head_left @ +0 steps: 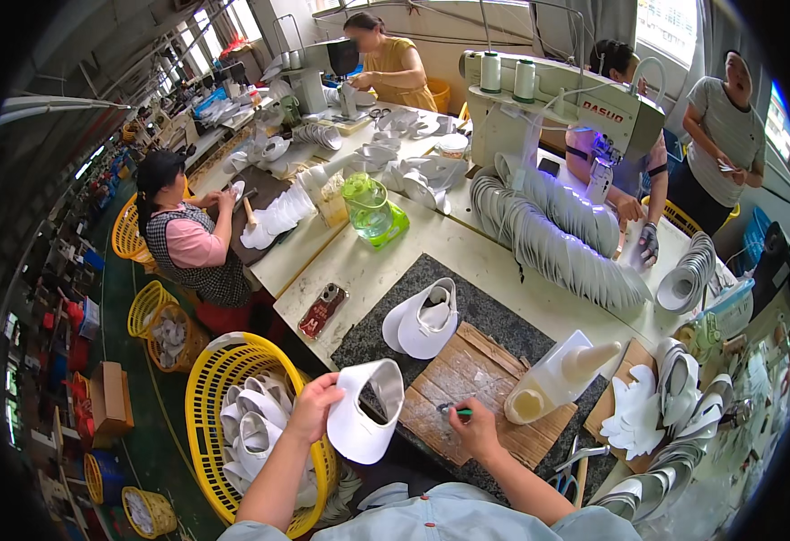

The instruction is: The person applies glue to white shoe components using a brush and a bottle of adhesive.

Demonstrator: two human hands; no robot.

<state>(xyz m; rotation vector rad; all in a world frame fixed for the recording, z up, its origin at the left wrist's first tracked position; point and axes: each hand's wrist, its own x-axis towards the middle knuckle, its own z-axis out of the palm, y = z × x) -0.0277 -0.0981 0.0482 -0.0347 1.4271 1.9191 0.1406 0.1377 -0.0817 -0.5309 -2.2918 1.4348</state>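
My left hand (315, 408) is closed on the edge of a white shoe upper (360, 437), held up between the yellow basket and the table with its opening facing up. My right hand (479, 433) is closed in a pinch around a small green-handled tool (461, 412); its tip rests on or just above the worn cardboard sheet (489, 365), and its exact kind is too small to tell. Beyond the left hand, more white shoe uppers (424, 323) stand together on a dark speckled slab (359, 336). A translucent squeeze bottle (539, 397) with yellowish contents leans beside my right hand.
On my left stands a yellow basket (198, 424) full of white uppers. A phone (323, 311) and a green-lidded jar (368, 206) are on the table. Scissors (564, 482) lie near my right forearm. Rows of stacked white pieces (548, 230) stand before a sewing machine (584, 104). Several co-workers surround the tables.
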